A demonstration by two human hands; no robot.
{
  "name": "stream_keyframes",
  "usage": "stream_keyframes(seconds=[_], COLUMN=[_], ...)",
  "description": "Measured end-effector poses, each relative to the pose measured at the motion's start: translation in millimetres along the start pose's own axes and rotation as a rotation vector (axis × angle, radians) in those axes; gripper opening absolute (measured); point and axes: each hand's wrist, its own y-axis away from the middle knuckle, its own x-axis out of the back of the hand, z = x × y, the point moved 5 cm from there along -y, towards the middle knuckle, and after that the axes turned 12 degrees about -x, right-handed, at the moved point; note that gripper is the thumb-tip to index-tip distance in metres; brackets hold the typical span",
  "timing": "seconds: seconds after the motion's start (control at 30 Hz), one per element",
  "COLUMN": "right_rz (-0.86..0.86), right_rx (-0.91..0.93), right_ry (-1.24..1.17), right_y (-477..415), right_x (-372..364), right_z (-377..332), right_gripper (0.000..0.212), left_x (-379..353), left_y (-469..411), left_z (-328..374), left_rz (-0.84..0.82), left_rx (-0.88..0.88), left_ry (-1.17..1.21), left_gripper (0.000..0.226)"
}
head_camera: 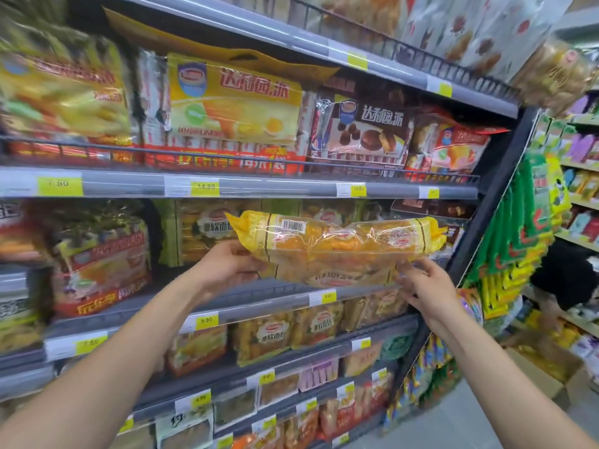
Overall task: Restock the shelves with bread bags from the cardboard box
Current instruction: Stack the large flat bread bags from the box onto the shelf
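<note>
One view only: a wide-angle head-mounted camera, facing forward and slightly down toward the shelving unit (240,186) at close range. The shelves run obliquely, receding toward the right, with barrel distortion bending their edges. Both forearms enter from the bottom edge. The aisle floor (486,426) and an adjoining rack (580,202) occupy the right margin.

shelf gap (259,270) open | stocked bags (201,228) behind | wire rail (227,158) above

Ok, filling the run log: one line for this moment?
step: shelving | bread bag: level, before shelf | left hand: holding | right hand: holding
</note>
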Motion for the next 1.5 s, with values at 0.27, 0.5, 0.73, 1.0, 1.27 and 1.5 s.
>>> stream_keyframes(seconds=[0.27,0.5,0.73,1.0,1.27,1.5], right_rz=[-0.068,-0.381,-0.462,-0.347,-0.182,-0.068], right_rx=[-0.055,-0.166,-0.217,-0.267,0.072,0.286], right_ry=[-0.093,-0.507,-0.194,0.027,0.141,0.525], right_y=[2,12,27,39,50,69], right_x=[-25,-30,-38,-33,-38,-81], right_z=[7,1,8,14,-6,10], right_gripper=[0.008,0.05,0.04,0.038,0.028,0.069], left_x=[16,24,30,26,-15,-109], left_y=[20,46,51,45,41,65], left_z=[8,-3,-27,-60,-61,-45], left_rz=[0.041,0.088,0.086,0.099,0.118,-0.201], left_rx=[-0.056,0.144,0.096,0.087,0.048,0.248], left_ry=[0.011,0.482,0.294,0.118,-0.506,0.128], left_gripper=[0.02,0.044,0.045,0.04,0.067,0.087])
